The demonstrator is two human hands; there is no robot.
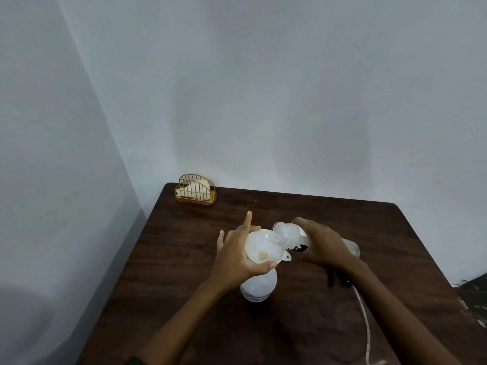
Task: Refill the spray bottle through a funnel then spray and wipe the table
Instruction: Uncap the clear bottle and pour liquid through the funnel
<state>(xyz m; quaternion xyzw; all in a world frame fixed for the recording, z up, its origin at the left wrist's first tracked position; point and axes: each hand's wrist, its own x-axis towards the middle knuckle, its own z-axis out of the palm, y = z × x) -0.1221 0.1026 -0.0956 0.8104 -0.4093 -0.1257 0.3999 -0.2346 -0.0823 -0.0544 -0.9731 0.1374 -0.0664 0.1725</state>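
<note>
One funnel (259, 248) between left fingers (266, 267)

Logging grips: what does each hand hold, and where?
Left hand grips the funnel rim atop the spray bottle; right hand holds the tilted clear bottle mid-body.

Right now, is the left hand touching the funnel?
Touching. The head view shows the left hand wrapped around the funnel: its thumb presses on the near rim and its fingers lie against the far side, with no gap.
</note>
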